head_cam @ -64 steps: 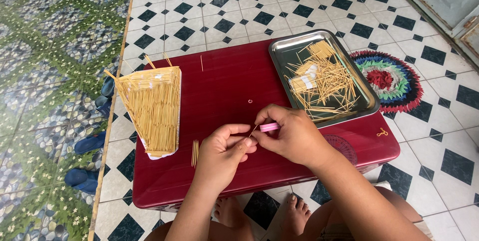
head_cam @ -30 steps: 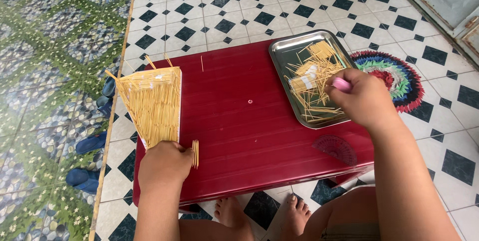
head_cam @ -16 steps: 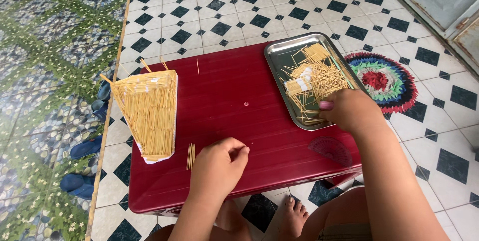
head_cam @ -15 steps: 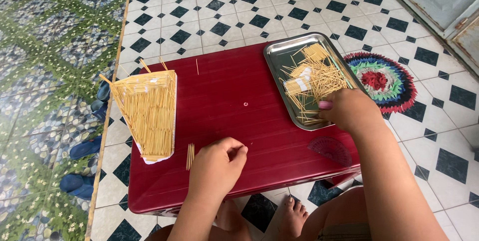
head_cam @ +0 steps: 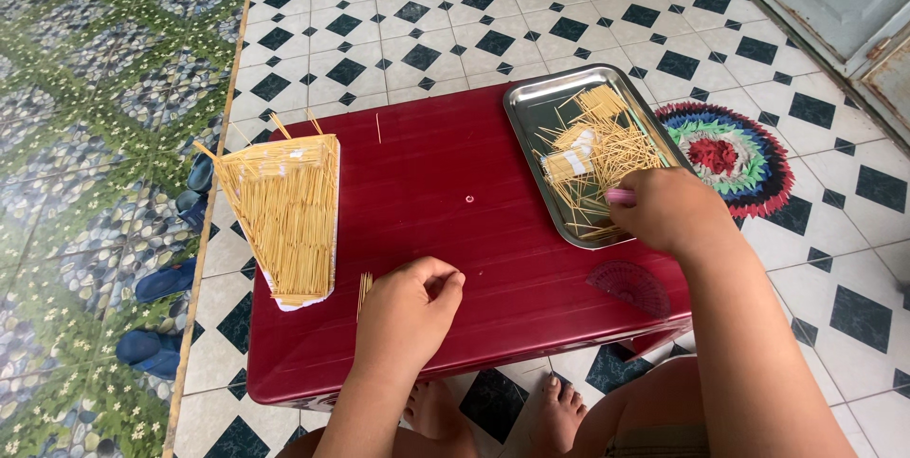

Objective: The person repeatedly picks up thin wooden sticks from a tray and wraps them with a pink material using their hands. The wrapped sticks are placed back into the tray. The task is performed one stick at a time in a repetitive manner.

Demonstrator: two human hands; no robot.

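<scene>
The right hand [head_cam: 671, 213] rests over the near edge of a steel tray [head_cam: 531, 109], fingers curled together around a small pink tool [head_cam: 620, 196] whose tip pokes out leftward from the fingertips. Just beyond and to the left of those fingers lies a loose heap of thin sticks [head_cam: 597, 145] in the tray, with a small pale bundle among them. The tray sits at the far right corner of a red table [head_cam: 445, 174].

The left hand [head_cam: 409, 311] lies on the table near its front edge, fingers bent inward with thumb and forefinger tips meeting; whether anything is pinched between them cannot be told. Just left of those fingers is a short cluster of sticks [head_cam: 363, 289] lying on the table. Farther left of it, a white holder [head_cam: 289, 207] carries a dense fan of sticks laid side by side.

Beyond the tray, on the tiled floor, lies a round multicoloured mat [head_cam: 735, 150]. Blue sandals [head_cam: 166, 280] sit on the floor left of the table. Bare feet [head_cam: 559, 412] show under the table's front edge.
</scene>
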